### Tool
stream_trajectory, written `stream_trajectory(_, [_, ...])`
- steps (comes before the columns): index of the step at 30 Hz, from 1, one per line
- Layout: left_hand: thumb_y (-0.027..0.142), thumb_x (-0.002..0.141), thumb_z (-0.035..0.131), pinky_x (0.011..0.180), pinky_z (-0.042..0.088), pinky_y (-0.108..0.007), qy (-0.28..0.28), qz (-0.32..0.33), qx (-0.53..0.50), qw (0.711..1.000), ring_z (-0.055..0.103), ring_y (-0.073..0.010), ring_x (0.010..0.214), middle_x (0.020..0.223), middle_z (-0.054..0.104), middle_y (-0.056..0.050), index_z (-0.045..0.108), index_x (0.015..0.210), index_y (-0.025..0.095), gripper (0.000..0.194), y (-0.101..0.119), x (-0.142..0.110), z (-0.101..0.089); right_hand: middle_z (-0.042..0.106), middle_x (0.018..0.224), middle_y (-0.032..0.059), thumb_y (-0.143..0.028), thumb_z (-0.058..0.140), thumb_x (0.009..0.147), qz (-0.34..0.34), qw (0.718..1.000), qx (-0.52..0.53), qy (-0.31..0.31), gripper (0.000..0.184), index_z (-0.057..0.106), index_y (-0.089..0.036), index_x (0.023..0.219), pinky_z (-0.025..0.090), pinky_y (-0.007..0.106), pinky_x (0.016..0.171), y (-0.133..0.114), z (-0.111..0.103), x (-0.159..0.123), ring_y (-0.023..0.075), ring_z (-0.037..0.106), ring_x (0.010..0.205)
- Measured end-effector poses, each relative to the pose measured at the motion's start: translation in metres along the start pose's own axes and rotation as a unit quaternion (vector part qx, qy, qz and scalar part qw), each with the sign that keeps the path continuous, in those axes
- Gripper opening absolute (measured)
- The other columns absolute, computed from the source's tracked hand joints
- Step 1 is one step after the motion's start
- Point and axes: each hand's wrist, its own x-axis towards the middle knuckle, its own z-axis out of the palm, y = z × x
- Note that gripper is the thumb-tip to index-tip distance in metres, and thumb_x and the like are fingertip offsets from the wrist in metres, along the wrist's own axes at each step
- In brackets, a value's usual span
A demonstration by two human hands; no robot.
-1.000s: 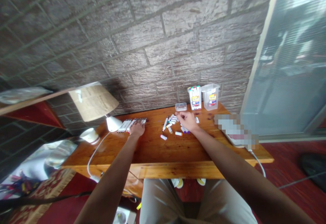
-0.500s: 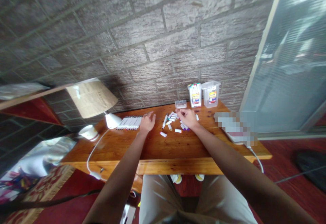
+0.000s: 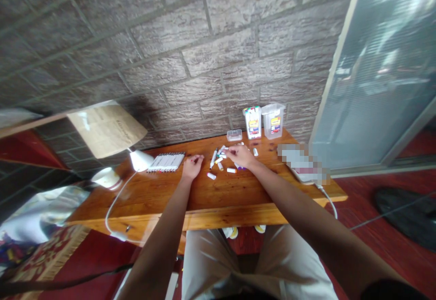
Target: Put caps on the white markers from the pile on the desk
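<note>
My left hand (image 3: 192, 166) rests on the wooden table, fingers loosely curled and slightly apart, with nothing seen in it. Left of it, several white markers (image 3: 166, 162) lie side by side in a neat row. My right hand (image 3: 240, 155) is over a scatter of short white caps with coloured ends, thumb and fingertips pinched on what looks like a white marker cap. Part of the scatter is hidden under this hand. A whole marker (image 3: 213, 158) lies slanted between my hands. An orange-ended cap (image 3: 231, 170) and a pink-ended cap (image 3: 211, 176) lie nearer me.
At the back stand a clear box full of markers (image 3: 252, 122), a similar clear container (image 3: 273, 122) and a small clear lid-like box (image 3: 234, 135). A lamp (image 3: 141, 160) and white cup (image 3: 106, 178) are on the left. A blurred-out device (image 3: 303, 163) with a cable lies right.
My right hand has shifted left over the scattered caps, its fingertips now at the whitish pieces. The left hand's fingers have curled a little. The whole view has shifted slightly.
</note>
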Motion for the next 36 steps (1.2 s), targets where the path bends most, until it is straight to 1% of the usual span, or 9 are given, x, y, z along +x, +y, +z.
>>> stream_trajectory(6, [0.039,0.089,0.056,0.100,0.051,-0.038,0.003,-0.009,-0.056,0.998,0.070,-0.0228,0.102,0.102,0.077,-0.007,0.074,0.091,0.020,0.026,-0.003,0.000,0.002,0.055,0.054,-0.0019,-0.047,0.053,0.090,0.000,0.999,-0.015,-0.032,0.043,0.070,-0.016,0.066,0.028,0.025,0.054,0.004,0.001,0.002,0.0107,0.047,0.055])
stream_trajectory(9, [0.042,0.090,0.057,0.103,0.049,-0.039,-0.033,0.018,-0.103,0.994,0.068,-0.0229,0.110,0.114,0.073,-0.010,0.069,0.113,0.019,0.035,0.008,-0.006,0.000,0.055,0.055,-0.0017,-0.047,0.053,0.090,0.000,0.999,-0.009,-0.034,0.043,0.070,-0.016,0.066,0.028,0.025,0.054,0.005,0.000,0.003,0.0107,0.047,0.055])
stream_trajectory(12, [0.046,0.092,0.055,0.111,0.042,-0.040,-0.112,0.090,-0.122,0.982,0.058,-0.0221,0.127,0.135,0.063,-0.009,0.056,0.136,0.024,0.048,0.024,-0.013,-0.001,0.058,0.057,-0.0010,-0.047,0.052,0.090,-0.004,0.999,-0.008,-0.040,0.043,0.072,-0.016,0.069,0.028,0.025,0.055,0.006,0.000,0.003,0.0108,0.048,0.056])
stream_trajectory(14, [0.048,0.092,0.055,0.114,0.038,-0.039,-0.161,0.153,-0.099,0.970,0.054,-0.0228,0.131,0.139,0.061,-0.007,0.064,0.128,0.026,0.044,0.032,-0.015,-0.001,0.060,0.058,-0.0006,-0.046,0.052,0.090,-0.010,0.999,-0.010,-0.042,0.042,0.072,-0.016,0.069,0.029,0.025,0.055,0.006,0.001,0.003,0.0109,0.049,0.056])
stream_trajectory(16, [0.052,0.092,0.053,0.114,0.039,-0.039,-0.175,0.179,-0.084,0.964,0.056,-0.0243,0.129,0.135,0.064,-0.006,0.074,0.112,0.024,0.041,0.036,-0.016,-0.001,0.061,0.058,-0.0006,-0.046,0.052,0.091,-0.015,0.999,-0.012,-0.042,0.043,0.072,-0.016,0.068,0.029,0.024,0.055,0.007,0.001,0.003,0.0110,0.049,0.057])
stream_trajectory(18, [0.056,0.093,0.047,0.111,0.042,-0.039,-0.163,0.144,-0.084,0.972,0.060,-0.0253,0.123,0.128,0.068,-0.006,0.077,0.103,0.022,0.046,0.036,-0.015,-0.001,0.061,0.058,-0.0007,-0.046,0.052,0.091,-0.013,0.999,-0.014,-0.041,0.042,0.073,-0.016,0.069,0.029,0.024,0.055,0.007,0.001,0.003,0.0110,0.049,0.057])
stream_trajectory(22, [0.058,0.094,0.041,0.103,0.047,-0.039,-0.112,0.036,-0.082,0.990,0.067,-0.0258,0.110,0.110,0.076,-0.006,0.077,0.103,0.020,0.052,0.029,-0.014,-0.002,0.062,0.059,-0.0006,-0.045,0.054,0.090,-0.005,0.999,-0.024,-0.037,0.040,0.074,-0.016,0.070,0.030,0.024,0.055,0.008,0.002,0.003,0.0108,0.050,0.057])
stream_trajectory(28, [0.044,0.081,0.065,0.097,0.050,-0.037,-0.074,0.083,-0.107,0.988,0.070,-0.0232,0.098,0.104,0.076,-0.007,0.074,0.097,0.020,0.031,0.018,-0.012,0.000,0.064,0.062,-0.0004,-0.043,0.055,0.090,0.000,0.999,-0.017,-0.042,0.038,0.075,-0.016,0.072,0.031,0.023,0.056,0.008,0.002,0.003,0.0108,0.051,0.059])
stream_trajectory(36, [0.032,0.078,0.066,0.094,0.053,-0.038,-0.033,0.042,-0.065,0.996,0.070,-0.0224,0.093,0.097,0.077,-0.005,0.074,0.093,0.021,0.021,0.014,-0.010,-0.003,0.062,0.060,-0.0012,-0.044,0.056,0.090,0.001,0.999,-0.017,-0.041,0.039,0.074,-0.017,0.070,0.030,0.023,0.055,0.008,0.001,0.003,0.0103,0.049,0.057])
